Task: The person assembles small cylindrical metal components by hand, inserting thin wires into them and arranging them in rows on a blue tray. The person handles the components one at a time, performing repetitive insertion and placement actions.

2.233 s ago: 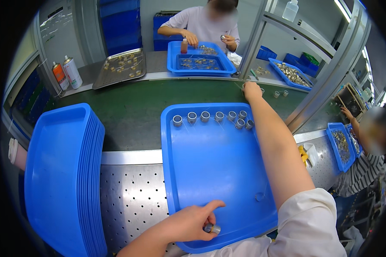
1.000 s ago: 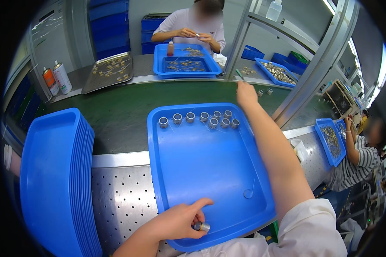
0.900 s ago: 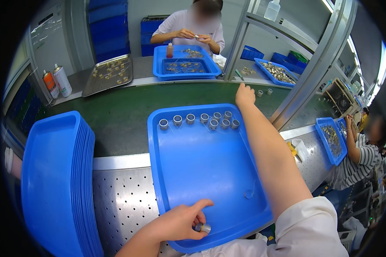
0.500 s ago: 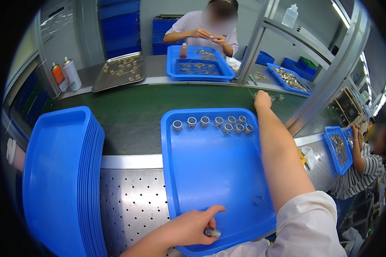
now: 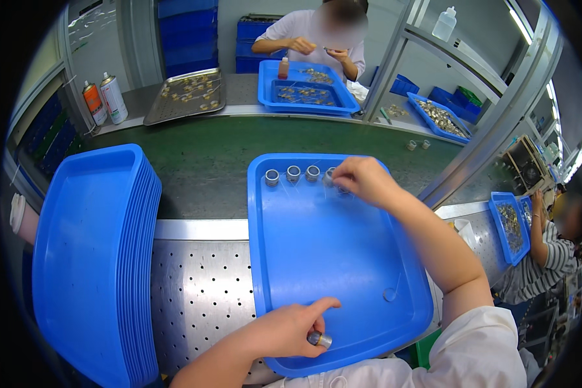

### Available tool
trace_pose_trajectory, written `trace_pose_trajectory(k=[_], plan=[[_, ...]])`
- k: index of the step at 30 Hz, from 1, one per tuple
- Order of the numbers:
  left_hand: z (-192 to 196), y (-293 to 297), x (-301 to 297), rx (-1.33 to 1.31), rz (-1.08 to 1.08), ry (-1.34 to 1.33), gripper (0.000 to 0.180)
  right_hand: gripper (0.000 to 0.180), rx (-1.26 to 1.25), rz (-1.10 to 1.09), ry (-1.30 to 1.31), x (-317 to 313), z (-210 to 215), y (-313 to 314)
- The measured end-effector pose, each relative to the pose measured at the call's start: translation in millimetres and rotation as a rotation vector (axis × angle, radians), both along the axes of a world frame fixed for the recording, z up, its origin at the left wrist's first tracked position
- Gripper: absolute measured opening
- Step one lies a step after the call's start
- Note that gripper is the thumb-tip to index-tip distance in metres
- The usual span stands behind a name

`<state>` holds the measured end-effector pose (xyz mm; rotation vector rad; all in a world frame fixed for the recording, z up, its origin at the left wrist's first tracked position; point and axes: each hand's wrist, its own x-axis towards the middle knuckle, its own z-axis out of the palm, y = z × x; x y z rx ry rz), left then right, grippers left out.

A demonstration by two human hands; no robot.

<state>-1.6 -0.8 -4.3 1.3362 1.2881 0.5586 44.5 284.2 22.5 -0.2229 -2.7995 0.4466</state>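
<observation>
Green bench (image 5: 200, 145) runs past the far end of the blue tray (image 5: 330, 252), tray stack (image 5: 87, 258) off to its left; left hand (image 5: 290, 330) is pinching a small metal cylinder (image 5: 323, 340) at the tray's near end; right hand (image 5: 365, 181) is over the metal cups (image 5: 293, 173) lined up at the tray's far end, can't tell if it's gripping one.

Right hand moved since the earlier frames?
Yes. Against the blue work tray, the right hand has come nearer and leftward, from beyond the tray's far right corner to the metal rings along its far edge.
</observation>
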Motion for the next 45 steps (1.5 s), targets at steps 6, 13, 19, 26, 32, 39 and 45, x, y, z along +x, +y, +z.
trace_pose_trajectory(k=[6,13,19,26,32,39,45], plan=[[1,2,1,0.037,-0.002,0.005,0.067,0.009,0.21,0.022,-0.055,-2,-22,0],[0,-1,1,0.035,0.008,0.012,0.066,0.011,0.115,-0.035,0.022,-1,-11,-1],[1,0,3,0.02,-0.001,0.014,0.066,0.01,0.013,-0.581,0.406,3,-6,96],[6,2,1,-0.006,0.015,0.01,0.066,0.025,-0.234,-1.32,0.402,-3,-62,174],[2,3,0,-0.029,0.026,-0.016,0.064,0.041,-0.161,-1.58,0.34,-8,-58,186],[-10,-10,7,0.146,0.168,-0.051,0.066,0.03,-0.238,-1.645,0.167,-5,-54,213],[-8,-11,9,0.12,0.173,-0.022,0.067,0.03,-0.18,-1.53,0.064,-1,-56,216]])
